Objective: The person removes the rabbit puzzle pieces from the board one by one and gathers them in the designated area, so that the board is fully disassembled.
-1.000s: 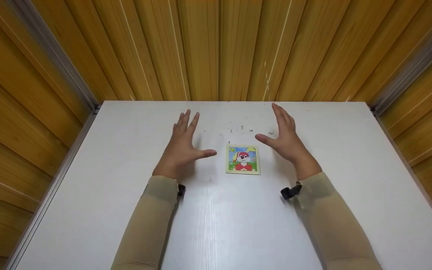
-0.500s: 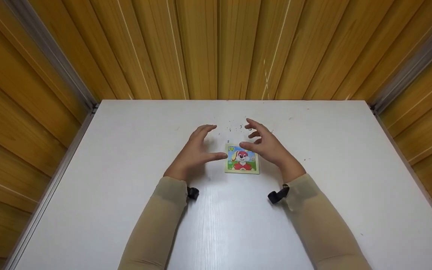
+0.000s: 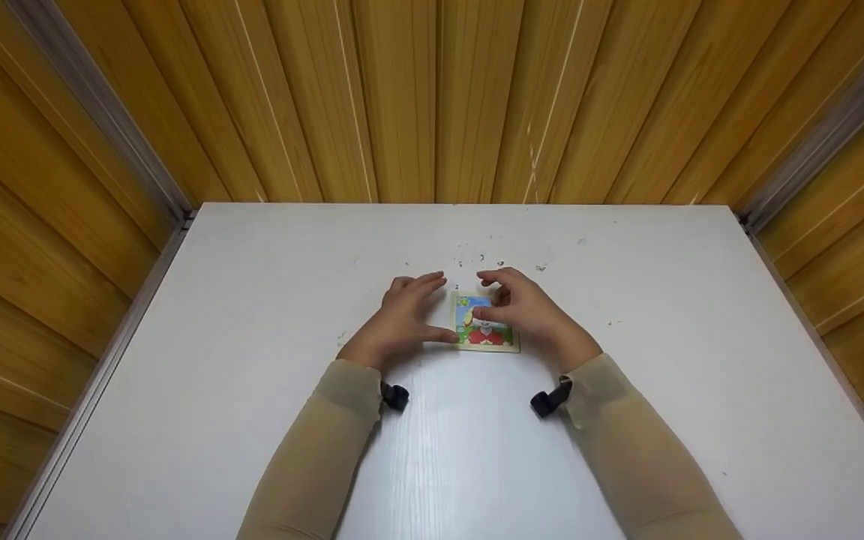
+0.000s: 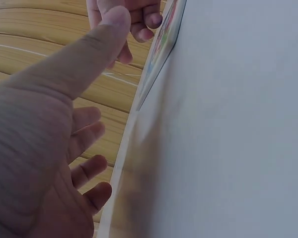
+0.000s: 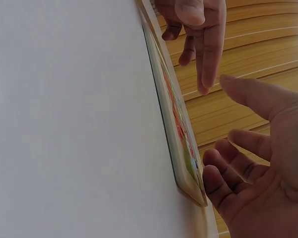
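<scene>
A small square picture board (image 3: 486,341) with a pale frame and a red-and-white rabbit lies flat on the white table. My left hand (image 3: 403,319) is at its left side, thumb tip by the lower left edge, fingers apart and slightly bent. My right hand (image 3: 533,309) hovers over its upper right part, fingers bent, and hides some of the picture. Nothing is held in either hand. In the left wrist view the board (image 4: 164,47) is beyond my left thumb; in the right wrist view the board (image 5: 176,119) is beside my right fingertips.
The white table (image 3: 252,300) carries small dark marks behind the board and at the right. Yellow wood-grain panels (image 3: 402,97) stand behind it and on both sides, with grey metal posts at the corners. Dark straps with small black devices (image 3: 396,397) are on both wrists.
Both hands have moved inward and down to the board, the right one coming over it. Their fingers are more bent than before. The board lies in the same place.
</scene>
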